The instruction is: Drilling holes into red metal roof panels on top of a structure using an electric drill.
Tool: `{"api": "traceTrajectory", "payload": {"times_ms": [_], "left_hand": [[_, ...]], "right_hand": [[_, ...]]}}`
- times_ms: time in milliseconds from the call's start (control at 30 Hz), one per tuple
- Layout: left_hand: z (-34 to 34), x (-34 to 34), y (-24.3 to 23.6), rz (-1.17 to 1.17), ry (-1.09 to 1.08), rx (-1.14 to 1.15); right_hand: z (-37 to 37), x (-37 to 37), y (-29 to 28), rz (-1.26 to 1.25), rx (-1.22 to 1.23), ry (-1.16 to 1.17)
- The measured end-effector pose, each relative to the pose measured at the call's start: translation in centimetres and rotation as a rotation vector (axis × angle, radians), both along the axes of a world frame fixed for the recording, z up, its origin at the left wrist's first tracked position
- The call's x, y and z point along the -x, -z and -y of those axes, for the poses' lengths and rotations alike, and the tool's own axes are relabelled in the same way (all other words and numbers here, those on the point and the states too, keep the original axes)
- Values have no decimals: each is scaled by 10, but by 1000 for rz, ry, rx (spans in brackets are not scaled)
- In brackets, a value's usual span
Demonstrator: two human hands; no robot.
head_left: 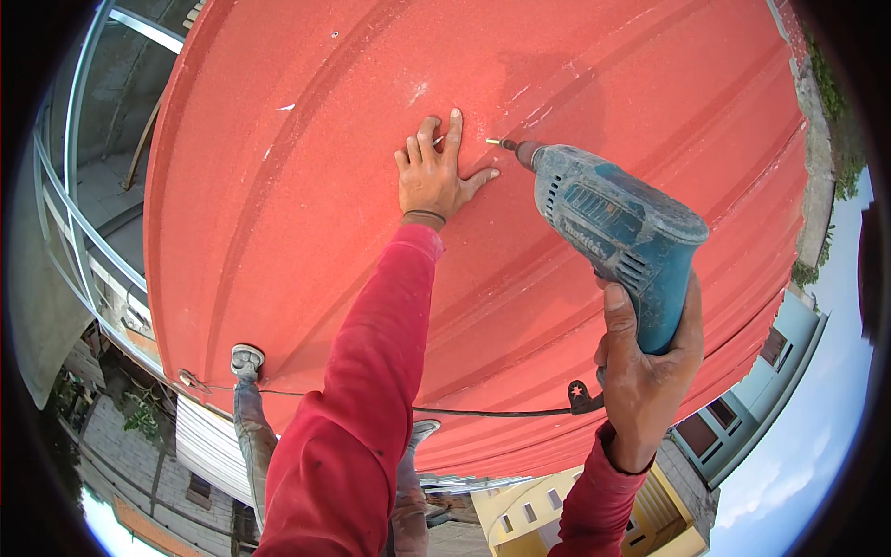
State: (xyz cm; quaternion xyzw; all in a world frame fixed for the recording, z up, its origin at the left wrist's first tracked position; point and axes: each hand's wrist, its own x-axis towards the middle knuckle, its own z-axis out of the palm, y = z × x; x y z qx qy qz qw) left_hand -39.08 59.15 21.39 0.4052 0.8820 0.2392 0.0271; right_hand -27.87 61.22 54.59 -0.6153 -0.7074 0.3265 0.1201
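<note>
A red ribbed metal roofing sheet (278, 213) spreads across most of the head view. My left hand (434, 176) rests on it with fingers apart and thumb stretched out; a small pale sliver by its fingertips is too small to make out. Just right of that hand is a teal, dust-covered power drill (617, 218), gripped by my right hand (650, 371). Its narrow bit, with a brass-coloured tip (493, 141), points left toward my left thumb and index finger, over the sheet; whether it touches the metal I cannot tell.
My shoes (247, 360) stand on the lower part of the sheet, near a black cable (487, 411). At the left edge is metal framing (72, 213) above a drop. White corrugated sheeting (209, 432) lies below. Buildings (752, 390) and greenery show past the roof's edges.
</note>
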Motion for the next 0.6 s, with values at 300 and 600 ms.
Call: {"api": "traceTrajectory", "payload": {"times_ms": [300, 600], "left_hand": [[7, 5, 6, -27, -3, -24], [1, 1, 5, -72, -9, -29]], "right_hand": [[-22, 28, -16, 3, 154, -84], [-32, 34, -20, 121, 89, -117]]}}
